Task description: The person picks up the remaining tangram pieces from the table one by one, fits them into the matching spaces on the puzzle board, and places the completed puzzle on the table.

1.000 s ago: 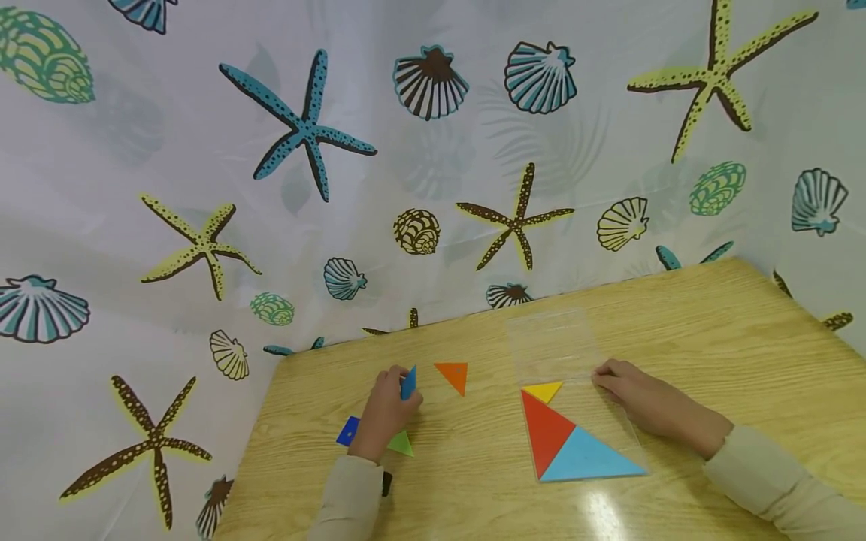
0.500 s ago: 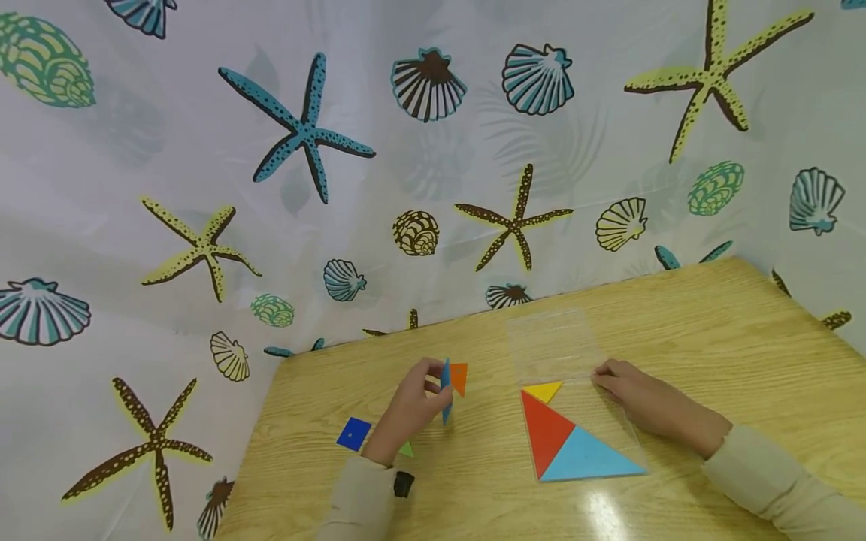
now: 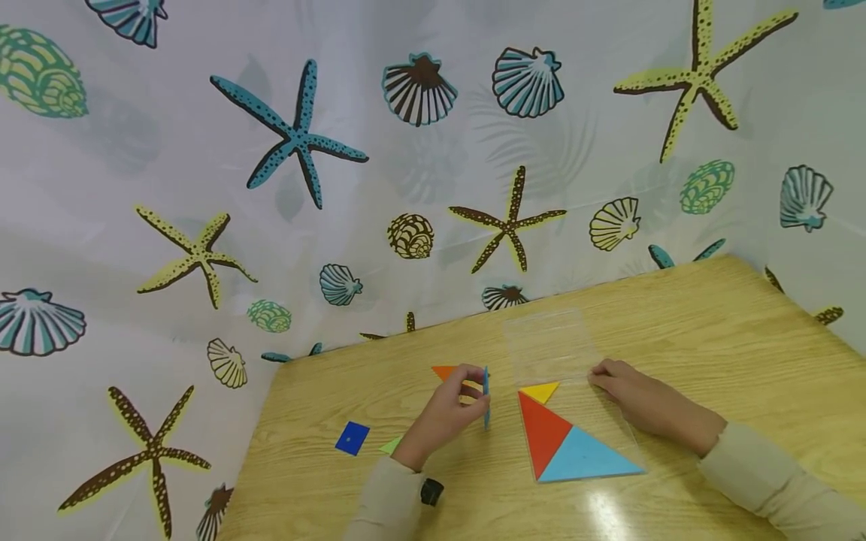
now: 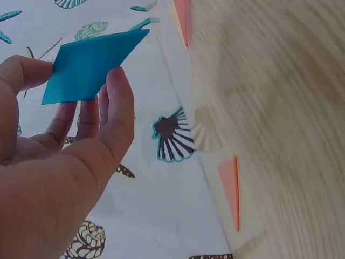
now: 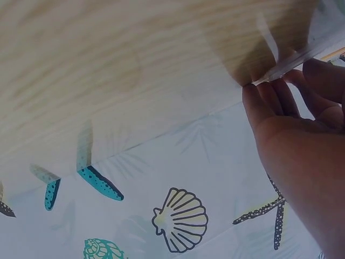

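My left hand [image 3: 449,413] pinches a blue parallelogram tangram piece [image 4: 86,67] between thumb and fingers. The piece stands edge-on in the head view, held over the table left of a clear plastic tray [image 3: 587,409]. My right hand [image 3: 643,394] holds the tray's right edge, with fingertips [image 5: 253,94] at the rim in the right wrist view. Inside the tray, a large red triangle [image 3: 543,436] and a large light blue triangle [image 3: 588,457] lie side by side. A small yellow triangle [image 3: 541,391] sits above the red one.
An orange triangle [image 3: 443,371] lies behind my left hand, partly covered by it. To the left are a dark blue square [image 3: 352,438] and a green piece [image 3: 391,445], mostly hidden by the left wrist. A clear flap [image 3: 549,347] extends behind the tray. A patterned curtain [image 3: 372,188] borders the wooden table.
My left hand has carried the blue parallelogram rightward, past the orange triangle and closer to the tray, uncovering the dark blue square. My right hand stays at the tray's edge.
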Demonstrator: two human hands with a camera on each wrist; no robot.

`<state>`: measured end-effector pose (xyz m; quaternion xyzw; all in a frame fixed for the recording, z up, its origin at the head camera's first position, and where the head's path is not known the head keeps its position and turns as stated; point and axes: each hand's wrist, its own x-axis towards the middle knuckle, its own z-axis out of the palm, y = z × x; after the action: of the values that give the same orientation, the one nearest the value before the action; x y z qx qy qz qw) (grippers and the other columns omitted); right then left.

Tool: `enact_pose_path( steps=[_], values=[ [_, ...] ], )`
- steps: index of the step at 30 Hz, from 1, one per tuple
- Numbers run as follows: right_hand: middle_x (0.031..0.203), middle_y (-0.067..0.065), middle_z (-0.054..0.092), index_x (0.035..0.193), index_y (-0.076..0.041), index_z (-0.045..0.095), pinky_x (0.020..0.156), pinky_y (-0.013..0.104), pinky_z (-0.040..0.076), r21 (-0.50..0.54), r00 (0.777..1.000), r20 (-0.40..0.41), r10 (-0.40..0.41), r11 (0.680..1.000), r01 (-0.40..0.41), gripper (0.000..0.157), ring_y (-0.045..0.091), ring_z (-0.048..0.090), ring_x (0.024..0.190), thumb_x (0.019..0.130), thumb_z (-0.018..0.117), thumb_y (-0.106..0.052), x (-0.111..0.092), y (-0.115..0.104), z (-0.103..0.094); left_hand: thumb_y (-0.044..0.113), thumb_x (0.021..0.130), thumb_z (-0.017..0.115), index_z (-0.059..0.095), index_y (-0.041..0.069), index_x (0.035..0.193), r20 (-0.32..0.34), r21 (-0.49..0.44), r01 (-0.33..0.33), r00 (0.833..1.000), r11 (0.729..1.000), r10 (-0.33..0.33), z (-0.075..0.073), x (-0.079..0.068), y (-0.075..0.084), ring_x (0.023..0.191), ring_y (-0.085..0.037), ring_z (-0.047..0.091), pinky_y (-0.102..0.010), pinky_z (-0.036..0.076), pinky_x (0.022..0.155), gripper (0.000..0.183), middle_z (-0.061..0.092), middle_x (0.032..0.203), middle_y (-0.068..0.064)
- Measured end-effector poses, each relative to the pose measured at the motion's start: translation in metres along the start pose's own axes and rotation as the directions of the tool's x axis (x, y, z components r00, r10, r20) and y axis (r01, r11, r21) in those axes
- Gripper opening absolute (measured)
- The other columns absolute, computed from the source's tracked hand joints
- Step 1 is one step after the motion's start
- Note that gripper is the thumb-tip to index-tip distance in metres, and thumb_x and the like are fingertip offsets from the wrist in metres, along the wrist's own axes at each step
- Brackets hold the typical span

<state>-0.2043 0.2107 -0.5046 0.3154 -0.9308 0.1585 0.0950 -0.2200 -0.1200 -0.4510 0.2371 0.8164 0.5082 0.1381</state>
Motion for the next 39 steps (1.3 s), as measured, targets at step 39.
enact_pose_path(
  steps=[39],
  values=[
    [0.118, 0.017, 0.051, 0.119, 0.007, 0.057, 0.085, 0.041, 0.048, 0.038, 1.000, 0.007, 0.028, 0.999, -0.029, 0.029, 0.032, 0.050, 0.110, 0.090, 0.055, 0.004, -0.001, -0.001, 0.000, 0.019, 0.094, 0.056, 0.055, 0.021, 0.115, 0.104, -0.260, -0.021, 0.993, 0.965, 0.049, 0.091, 0.041, 0.029, 0.102, -0.007, 0.057, -0.022, 0.049, 0.080, 0.021, 0.053, 0.117, 0.007]
  ],
)
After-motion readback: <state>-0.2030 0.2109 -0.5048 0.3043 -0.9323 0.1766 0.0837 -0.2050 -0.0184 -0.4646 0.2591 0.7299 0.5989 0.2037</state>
